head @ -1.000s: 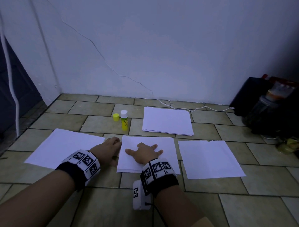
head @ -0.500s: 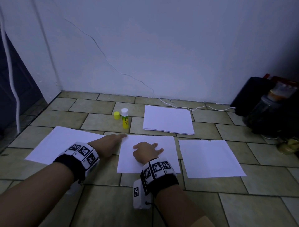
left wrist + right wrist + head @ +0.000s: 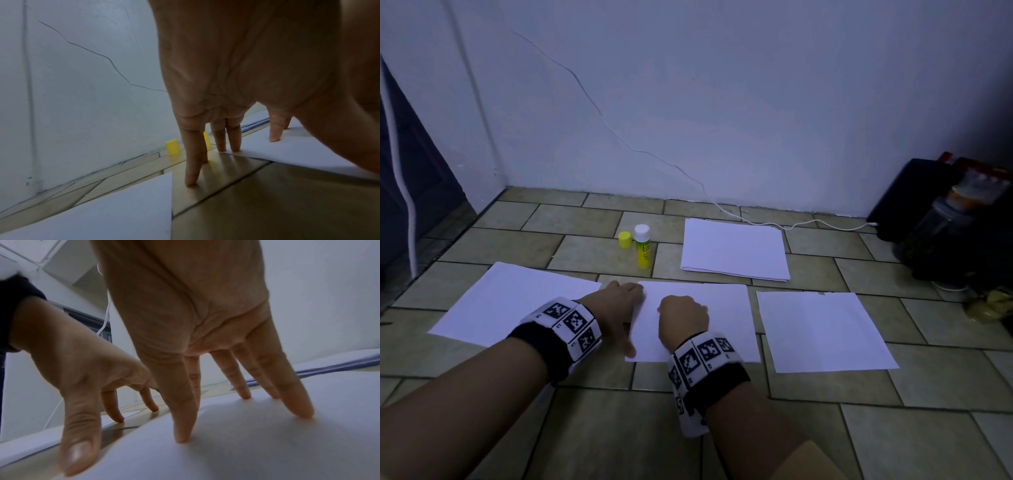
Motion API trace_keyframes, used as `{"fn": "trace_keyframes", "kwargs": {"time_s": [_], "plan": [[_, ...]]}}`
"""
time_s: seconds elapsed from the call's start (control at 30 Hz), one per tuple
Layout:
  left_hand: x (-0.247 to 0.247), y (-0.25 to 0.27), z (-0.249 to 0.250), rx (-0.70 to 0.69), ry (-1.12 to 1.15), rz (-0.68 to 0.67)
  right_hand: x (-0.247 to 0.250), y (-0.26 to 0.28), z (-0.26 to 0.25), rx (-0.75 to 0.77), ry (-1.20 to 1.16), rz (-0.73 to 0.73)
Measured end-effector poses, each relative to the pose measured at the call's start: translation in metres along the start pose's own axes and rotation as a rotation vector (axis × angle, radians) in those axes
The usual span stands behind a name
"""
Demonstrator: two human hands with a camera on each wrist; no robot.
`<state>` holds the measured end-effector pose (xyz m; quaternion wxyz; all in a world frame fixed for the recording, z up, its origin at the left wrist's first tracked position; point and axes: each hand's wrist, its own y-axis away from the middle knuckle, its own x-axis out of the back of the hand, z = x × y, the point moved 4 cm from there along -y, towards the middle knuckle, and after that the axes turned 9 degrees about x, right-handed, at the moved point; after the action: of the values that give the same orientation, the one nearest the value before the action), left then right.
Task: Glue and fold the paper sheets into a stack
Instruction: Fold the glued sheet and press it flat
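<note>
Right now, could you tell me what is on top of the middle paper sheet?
Right hand fingertips press the middle paper sheet; left hand fingers touch its left edge. Whatever lies beneath the sheet is hidden.

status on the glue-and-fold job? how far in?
Done: glue stick stands uncapped beside its cap. In hand: both hands, left and right, press the middle sheet flat with straight fingers. Left: side sheets lie separate; spare pile waits.

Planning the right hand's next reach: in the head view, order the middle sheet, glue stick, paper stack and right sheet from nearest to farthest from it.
1. Middle sheet: directly under the right hand.
2. Right sheet: to its right.
3. Glue stick ahead-left and paper stack ahead-right: too close to call.
</note>
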<state>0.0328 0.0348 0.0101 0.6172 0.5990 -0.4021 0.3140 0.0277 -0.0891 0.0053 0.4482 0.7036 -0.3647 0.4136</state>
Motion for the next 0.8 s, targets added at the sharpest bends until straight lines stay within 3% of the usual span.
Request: {"fn": "trace_keyframes", "kwargs": {"time_s": [0.1, 0.2, 0.33, 0.43, 0.53, 0.7, 0.8], "plan": [[-0.002, 0.001, -0.001, 0.009, 0.009, 0.02, 0.002, 0.0, -0.007, 0.001, 0.057, -0.035], [-0.007, 0.002, -0.001, 0.009, -0.014, 0.063, -0.008, -0.005, -0.012, -0.063, -0.035, -0.118], [-0.01, 0.002, -0.001, 0.019, -0.058, 0.075, -0.022, -0.015, -0.024, 0.218, 0.004, -0.183], [-0.011, 0.003, -0.002, 0.022, -0.063, 0.06, -0.019, -0.019, -0.012, 0.267, 0.043, -0.217], [-0.011, 0.004, -0.004, 0.018, -0.064, 0.039, -0.007, -0.014, 0.015, 0.221, 0.025, -0.198], [-0.013, 0.004, -0.006, 0.029, -0.063, 0.025, 0.017, 0.001, 0.095, -0.01, 0.005, -0.17], [-0.007, 0.006, -0.003, 0.015, -0.102, 0.035, 0.022, 0.005, 0.116, -0.078, 0.047, -0.173]]}}
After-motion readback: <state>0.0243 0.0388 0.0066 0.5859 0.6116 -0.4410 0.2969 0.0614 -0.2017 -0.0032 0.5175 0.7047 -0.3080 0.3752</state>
